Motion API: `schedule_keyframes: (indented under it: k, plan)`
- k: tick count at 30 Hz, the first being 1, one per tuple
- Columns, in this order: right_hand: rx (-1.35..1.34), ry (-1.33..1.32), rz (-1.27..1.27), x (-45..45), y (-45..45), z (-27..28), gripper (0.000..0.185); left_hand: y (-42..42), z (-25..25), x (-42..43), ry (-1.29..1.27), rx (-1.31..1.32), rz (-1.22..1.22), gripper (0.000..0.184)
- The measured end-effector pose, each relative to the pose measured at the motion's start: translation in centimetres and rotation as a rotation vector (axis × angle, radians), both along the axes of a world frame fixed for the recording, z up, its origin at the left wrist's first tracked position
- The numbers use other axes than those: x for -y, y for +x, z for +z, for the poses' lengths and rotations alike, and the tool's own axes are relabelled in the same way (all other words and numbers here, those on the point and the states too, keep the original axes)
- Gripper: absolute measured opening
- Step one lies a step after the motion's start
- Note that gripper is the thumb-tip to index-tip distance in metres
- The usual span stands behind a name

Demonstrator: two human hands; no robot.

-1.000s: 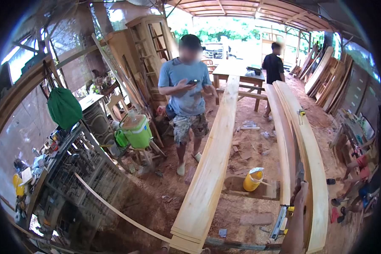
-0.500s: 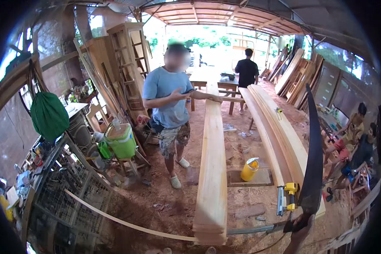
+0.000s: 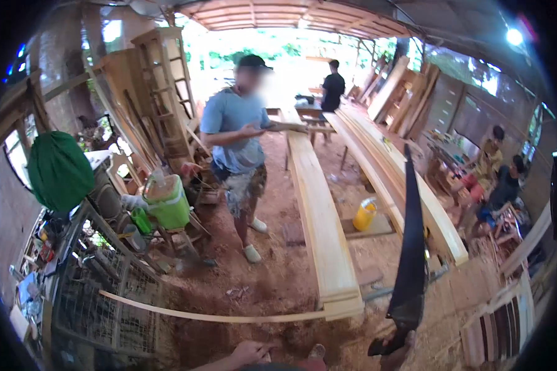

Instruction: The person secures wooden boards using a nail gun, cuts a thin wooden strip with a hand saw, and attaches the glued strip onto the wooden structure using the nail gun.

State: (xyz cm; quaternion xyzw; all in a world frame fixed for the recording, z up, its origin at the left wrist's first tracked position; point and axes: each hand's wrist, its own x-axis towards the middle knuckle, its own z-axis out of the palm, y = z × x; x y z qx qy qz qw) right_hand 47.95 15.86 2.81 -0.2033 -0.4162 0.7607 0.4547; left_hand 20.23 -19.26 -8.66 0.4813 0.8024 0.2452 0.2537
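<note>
Handsaw (image 3: 408,260) in right hand (image 3: 402,355), fingers around handle, tip toward 12 o'clock; careless swing could scratch planks (image 3: 440,224). Left hand (image 3: 249,352): grip unclear.

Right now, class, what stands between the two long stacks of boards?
In the head camera's view, a yellow container stands down in the gap between the left stack of boards and the right stack of boards.
</note>
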Motion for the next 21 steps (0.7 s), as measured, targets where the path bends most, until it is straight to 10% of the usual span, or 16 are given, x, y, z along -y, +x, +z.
schedule_keyframes:
  k: [2, 11, 21]
  plan:
    - [0.078, -0.07, -0.154, 2.5, 0.4, -0.4, 0.049, 0.6, 3.3, -1.5, 0.142, 0.244, 0.179, 0.034]
    - [0.461, 0.058, -0.23, 12.4, 3.6, 0.4, 0.037, -2.4, 10.4, -7.1, 0.674, -0.127, 0.164, 0.01]
    - [0.678, 0.029, -0.057, 15.1, 7.8, -3.6, 0.034, -3.3, 5.3, -16.1, 0.047, 0.023, 0.243, 0.045]
